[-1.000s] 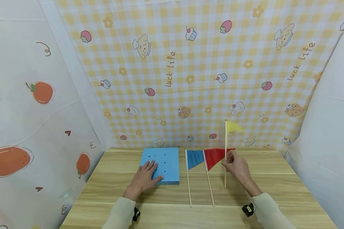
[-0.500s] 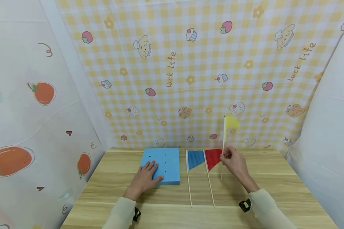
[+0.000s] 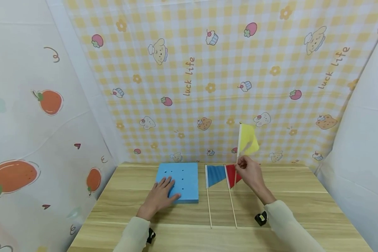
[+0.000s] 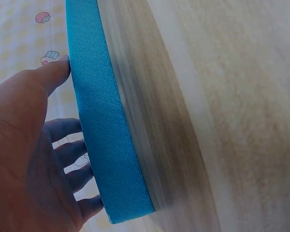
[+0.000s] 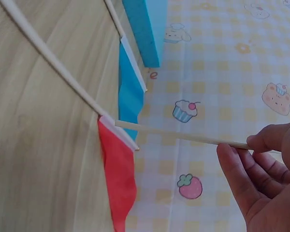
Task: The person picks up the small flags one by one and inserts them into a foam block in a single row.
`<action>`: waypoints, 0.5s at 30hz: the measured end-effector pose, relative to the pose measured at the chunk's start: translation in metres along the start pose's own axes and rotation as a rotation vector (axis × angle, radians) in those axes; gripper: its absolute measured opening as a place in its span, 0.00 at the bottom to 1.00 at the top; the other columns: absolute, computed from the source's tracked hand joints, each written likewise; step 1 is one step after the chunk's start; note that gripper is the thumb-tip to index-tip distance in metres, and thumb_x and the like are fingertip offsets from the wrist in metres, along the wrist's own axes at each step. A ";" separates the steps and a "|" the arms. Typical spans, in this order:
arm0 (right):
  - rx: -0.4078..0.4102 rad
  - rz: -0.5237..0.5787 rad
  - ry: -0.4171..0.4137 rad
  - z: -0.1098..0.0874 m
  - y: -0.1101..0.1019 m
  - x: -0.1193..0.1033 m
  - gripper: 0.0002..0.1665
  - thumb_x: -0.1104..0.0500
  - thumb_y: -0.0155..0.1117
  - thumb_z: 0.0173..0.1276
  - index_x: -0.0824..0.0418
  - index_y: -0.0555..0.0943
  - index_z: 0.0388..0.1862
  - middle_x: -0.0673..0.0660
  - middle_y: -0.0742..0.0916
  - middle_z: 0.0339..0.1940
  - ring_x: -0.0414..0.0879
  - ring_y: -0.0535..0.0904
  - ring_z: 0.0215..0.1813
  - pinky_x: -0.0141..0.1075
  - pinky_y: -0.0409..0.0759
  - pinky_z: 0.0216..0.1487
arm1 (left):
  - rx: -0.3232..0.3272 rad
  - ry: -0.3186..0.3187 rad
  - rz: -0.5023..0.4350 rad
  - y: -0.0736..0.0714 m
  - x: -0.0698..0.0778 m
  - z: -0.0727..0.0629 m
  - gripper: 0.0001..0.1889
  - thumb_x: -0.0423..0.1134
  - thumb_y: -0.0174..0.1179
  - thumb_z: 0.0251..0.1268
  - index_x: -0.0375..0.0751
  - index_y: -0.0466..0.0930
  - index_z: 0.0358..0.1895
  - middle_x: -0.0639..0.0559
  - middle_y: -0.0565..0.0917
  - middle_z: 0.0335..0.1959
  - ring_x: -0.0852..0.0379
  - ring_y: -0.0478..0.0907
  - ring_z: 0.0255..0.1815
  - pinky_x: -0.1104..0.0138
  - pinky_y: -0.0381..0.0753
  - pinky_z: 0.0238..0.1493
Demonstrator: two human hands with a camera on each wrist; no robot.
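Note:
My left hand (image 3: 160,196) rests with spread fingers on a blue foam block (image 3: 189,183) that has several small holes in its top. In the left wrist view the fingertips touch the block's edge (image 4: 104,121). My right hand (image 3: 252,175) pinches the wooden stick of a yellow flag (image 3: 247,138) between thumb and fingers, holding it nearly upright above the table. The stick's lower end (image 5: 128,125) hangs free in the right wrist view. Behind it lies a red flag (image 3: 231,176), partly covered by the hand, and beside that a blue flag (image 3: 216,175).
Both lying flags have their sticks pointing towards the near side of the wooden table (image 3: 176,232). A checked cloth backdrop (image 3: 208,105) rises behind the table's far edge. White cloth walls stand at the left and right.
The right hand has moved left and slightly up with the yellow flag, from beside the red flag to above it. The left hand has stayed on the foam block.

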State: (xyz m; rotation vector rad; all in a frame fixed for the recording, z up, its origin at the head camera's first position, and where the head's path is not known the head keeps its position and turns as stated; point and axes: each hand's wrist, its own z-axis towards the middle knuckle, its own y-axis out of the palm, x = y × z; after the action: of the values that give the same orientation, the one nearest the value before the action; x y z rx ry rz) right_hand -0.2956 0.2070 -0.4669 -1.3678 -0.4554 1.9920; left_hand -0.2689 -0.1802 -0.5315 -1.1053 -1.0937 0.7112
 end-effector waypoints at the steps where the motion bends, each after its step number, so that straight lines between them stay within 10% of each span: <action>1: -0.001 -0.001 -0.003 0.001 0.001 -0.002 0.04 0.64 0.69 0.70 0.63 0.83 0.40 0.60 0.89 0.35 0.47 0.83 0.35 0.32 0.80 0.37 | 0.001 0.000 0.001 0.000 0.000 0.000 0.41 0.63 0.60 0.77 0.37 0.68 0.81 0.38 0.64 0.85 0.34 0.57 0.87 0.35 0.57 0.83; 15: 0.001 0.060 -0.085 0.018 0.022 -0.024 0.03 0.66 0.72 0.70 0.63 0.84 0.39 0.59 0.90 0.34 0.51 0.88 0.37 0.39 0.87 0.41 | -0.007 -0.003 -0.007 0.000 0.000 0.001 0.41 0.62 0.59 0.78 0.38 0.68 0.81 0.39 0.63 0.85 0.34 0.57 0.87 0.35 0.55 0.84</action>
State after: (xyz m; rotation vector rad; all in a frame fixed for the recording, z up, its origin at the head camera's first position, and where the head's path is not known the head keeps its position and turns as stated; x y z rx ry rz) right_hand -0.3138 0.1760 -0.4566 -1.3138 -0.4571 2.1049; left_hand -0.2693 -0.1798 -0.5312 -1.1060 -1.1034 0.7039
